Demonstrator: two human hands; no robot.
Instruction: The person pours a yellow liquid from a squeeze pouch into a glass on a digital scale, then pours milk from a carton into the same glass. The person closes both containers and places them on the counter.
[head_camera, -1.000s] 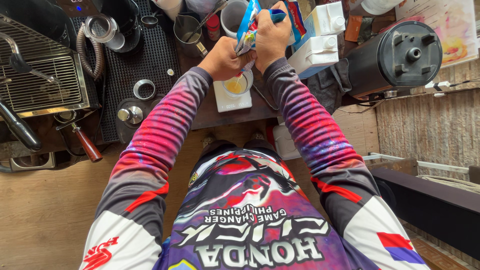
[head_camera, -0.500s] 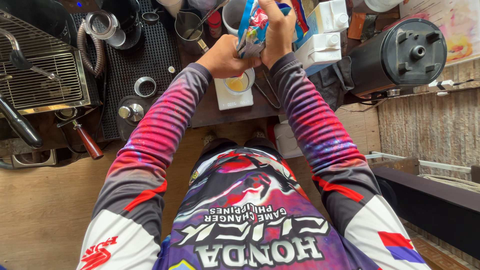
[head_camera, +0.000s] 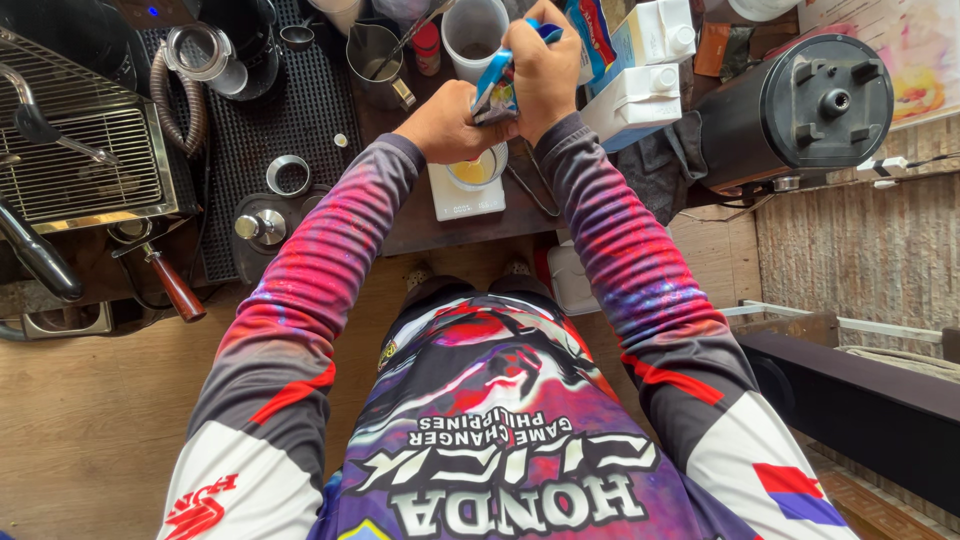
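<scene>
We see the pouch (head_camera: 497, 92) between both hands above the cup (head_camera: 478, 167), which stands on the scale (head_camera: 463, 199), cartons (head_camera: 640, 70) to its right, the drip tray (head_camera: 85, 160) far left.

Blue-and-red foil pouch (head_camera: 497, 85) pinched between both hands, above the counter. Two white cartons (head_camera: 640, 70) just right of it (capped tops). Pale poster (head_camera: 895, 45) at far right edge.

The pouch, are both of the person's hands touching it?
Touching. The head view shows the left hand and the right hand both closed around the blue pouch, held above the cup.
</scene>
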